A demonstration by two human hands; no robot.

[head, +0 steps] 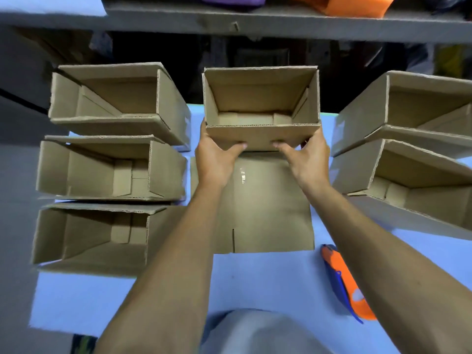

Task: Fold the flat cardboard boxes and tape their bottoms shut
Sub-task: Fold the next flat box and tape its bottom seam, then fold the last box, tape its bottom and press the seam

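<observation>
An upright, open-topped cardboard box [260, 108] stands at the far middle of the blue table [255, 282]. My left hand [214, 159] grips its near left corner, thumb on the front wall. On the near right corner sits my right hand [306, 159], gripping the same way. A flat cardboard box [265, 208] lies on the table just below the held box, partly under my forearms. An orange and blue tape dispenser [347, 284] lies at the near right.
Three folded boxes [112, 172] stand open-topped in a column on the left. Two more folded boxes [408, 154] stand on the right. A grey shelf [255, 24] with purple and orange items runs across the back.
</observation>
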